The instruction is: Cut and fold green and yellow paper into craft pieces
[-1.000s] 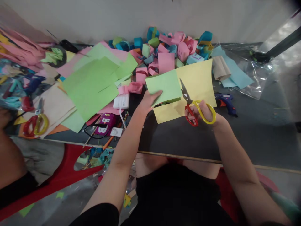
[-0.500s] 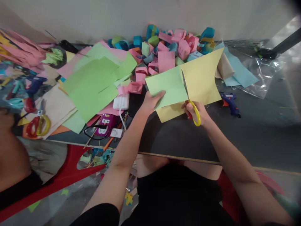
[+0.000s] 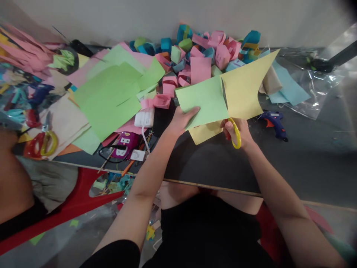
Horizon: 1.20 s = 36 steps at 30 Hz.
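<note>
My left hand (image 3: 182, 120) pinches the lower left part of a pale green sheet of paper (image 3: 205, 98), its thumb lying on top. Under and beside the green sheet is a yellow sheet of paper (image 3: 245, 87), whose right part curls upward. My right hand (image 3: 240, 133) is closed round a pair of scissors with yellow and red handles (image 3: 237, 136). The scissors' blades are at the green sheet's right edge, mostly hidden by paper. A narrow dark gap runs between green and yellow there.
Paper sheets (image 3: 108, 96) pile up at the left, with folded paper rings (image 3: 169, 87) along the wall. A blue glue gun (image 3: 275, 123) lies at the right. Left are a purple power socket (image 3: 124, 143) and other scissors (image 3: 47, 137), near a person's arm (image 3: 13, 175).
The scissor blade, visible before along the green sheet's right edge, is now hidden behind paper. The yellow sheet's upper corner reaches further right. The whole view has shifted slightly.
</note>
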{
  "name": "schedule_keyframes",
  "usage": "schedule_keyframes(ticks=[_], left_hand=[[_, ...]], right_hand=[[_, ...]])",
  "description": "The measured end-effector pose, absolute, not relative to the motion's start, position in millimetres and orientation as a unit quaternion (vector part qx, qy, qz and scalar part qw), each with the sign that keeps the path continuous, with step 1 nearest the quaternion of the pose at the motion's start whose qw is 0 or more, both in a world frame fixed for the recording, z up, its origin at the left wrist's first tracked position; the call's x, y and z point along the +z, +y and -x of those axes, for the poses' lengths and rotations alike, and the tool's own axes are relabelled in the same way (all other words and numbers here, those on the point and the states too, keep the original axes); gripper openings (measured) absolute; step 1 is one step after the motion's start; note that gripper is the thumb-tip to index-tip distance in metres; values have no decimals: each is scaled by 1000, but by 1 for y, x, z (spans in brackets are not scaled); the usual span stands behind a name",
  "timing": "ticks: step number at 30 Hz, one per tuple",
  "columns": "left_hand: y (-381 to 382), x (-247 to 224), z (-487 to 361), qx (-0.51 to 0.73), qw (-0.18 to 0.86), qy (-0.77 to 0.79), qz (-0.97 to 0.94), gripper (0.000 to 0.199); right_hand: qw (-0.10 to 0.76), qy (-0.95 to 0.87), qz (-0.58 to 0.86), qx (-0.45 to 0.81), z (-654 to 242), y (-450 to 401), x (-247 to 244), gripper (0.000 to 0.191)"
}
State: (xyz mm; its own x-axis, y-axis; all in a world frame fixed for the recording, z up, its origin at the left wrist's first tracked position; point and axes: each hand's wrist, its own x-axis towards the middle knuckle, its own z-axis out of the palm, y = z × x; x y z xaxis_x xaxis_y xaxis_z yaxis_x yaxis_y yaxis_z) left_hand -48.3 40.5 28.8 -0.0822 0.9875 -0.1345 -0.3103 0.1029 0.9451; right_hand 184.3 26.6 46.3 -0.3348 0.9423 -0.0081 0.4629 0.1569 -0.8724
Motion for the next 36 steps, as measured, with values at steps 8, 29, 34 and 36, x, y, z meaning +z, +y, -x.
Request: schedule_keyframes(ticks=[8,29,34,36], left_hand=[[41,30,47,567,608,459,-314,52],[38,31,45,563,610,457,-320,46],[40,26,45,574,612,430,-333,55],[40,26,45,577,613,423,-334,57]], right_hand=[[284,-711,510,393,-184,25,53,81],[282,-715,533,353,-184,26,51,80],[282,-717,532,353,-185,26,50,78],[281,-717,531,353,-185,25,50,77]])
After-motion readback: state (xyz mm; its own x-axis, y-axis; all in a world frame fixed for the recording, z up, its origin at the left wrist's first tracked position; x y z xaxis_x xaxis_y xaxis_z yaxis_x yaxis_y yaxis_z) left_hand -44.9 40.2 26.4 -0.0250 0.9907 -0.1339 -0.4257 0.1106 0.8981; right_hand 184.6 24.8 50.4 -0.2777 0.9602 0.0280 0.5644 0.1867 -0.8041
